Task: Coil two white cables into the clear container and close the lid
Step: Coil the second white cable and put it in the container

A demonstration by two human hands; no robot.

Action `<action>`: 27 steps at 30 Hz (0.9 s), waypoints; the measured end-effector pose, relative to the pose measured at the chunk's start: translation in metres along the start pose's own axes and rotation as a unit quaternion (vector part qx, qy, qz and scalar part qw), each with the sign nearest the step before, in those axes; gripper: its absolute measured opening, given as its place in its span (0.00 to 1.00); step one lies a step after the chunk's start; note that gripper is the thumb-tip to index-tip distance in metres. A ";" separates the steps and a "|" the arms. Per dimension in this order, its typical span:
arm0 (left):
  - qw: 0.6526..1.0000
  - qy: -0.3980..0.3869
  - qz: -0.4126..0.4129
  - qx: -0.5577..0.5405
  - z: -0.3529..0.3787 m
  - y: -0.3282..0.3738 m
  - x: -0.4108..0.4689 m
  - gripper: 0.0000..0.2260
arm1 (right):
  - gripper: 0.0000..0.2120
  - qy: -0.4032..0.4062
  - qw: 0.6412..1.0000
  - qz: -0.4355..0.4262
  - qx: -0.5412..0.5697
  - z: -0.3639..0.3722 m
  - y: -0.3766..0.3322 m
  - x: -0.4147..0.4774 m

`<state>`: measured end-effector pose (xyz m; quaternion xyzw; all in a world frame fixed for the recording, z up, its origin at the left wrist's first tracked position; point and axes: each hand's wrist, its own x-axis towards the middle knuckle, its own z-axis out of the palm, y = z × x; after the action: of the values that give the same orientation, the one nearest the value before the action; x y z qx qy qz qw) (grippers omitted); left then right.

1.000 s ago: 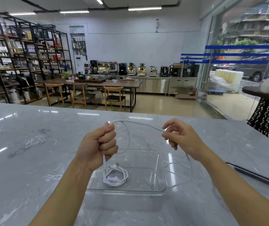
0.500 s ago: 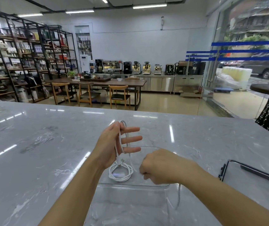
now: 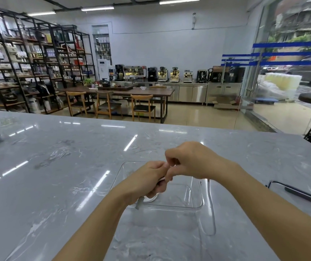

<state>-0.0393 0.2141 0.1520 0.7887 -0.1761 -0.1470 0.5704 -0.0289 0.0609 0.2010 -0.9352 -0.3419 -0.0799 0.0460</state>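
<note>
Both hands meet above the container. The left hand grips the cable coil; the right hand pinches the strand, whose slack trails right, down onto the bench.

Cable white; container clear; countertop – grey, marble-veined.

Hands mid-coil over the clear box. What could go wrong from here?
1. A loose loop of the white cable trails down outside the clear container onto the marble counter; it may catch on the rim as it is drawn in.
2. The left hand and right hand meet over the container and hide the coil; turns could slip loose unseen.
3. The first coiled cable lies just under the hands and could be disturbed.
</note>
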 end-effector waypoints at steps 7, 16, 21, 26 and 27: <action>0.995 -0.036 -0.009 -0.093 -0.031 0.000 -0.014 0.17 | 0.12 -0.168 0.896 0.092 0.402 -0.023 0.031 -0.007; 0.933 0.343 0.001 -0.110 -0.052 -0.007 -0.002 0.15 | 0.10 0.173 0.833 0.215 0.480 0.007 0.043 -0.006; 0.971 0.231 -0.032 -0.060 -0.046 -0.018 -0.007 0.16 | 0.05 0.487 0.859 0.078 0.138 -0.007 0.043 -0.009; 0.992 -0.006 0.012 -0.129 -0.036 -0.010 -0.024 0.20 | 0.10 0.498 0.842 0.088 -0.191 -0.006 0.077 0.004; 0.987 -0.031 0.029 -0.155 -0.037 -0.007 -0.026 0.19 | 0.10 0.476 0.847 0.099 -0.216 0.004 0.081 0.007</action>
<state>-0.0455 0.2595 0.1575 0.6806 -0.1911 -0.1803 0.6839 0.0292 0.0042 0.1959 -0.7977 -0.1582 -0.5820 0.0072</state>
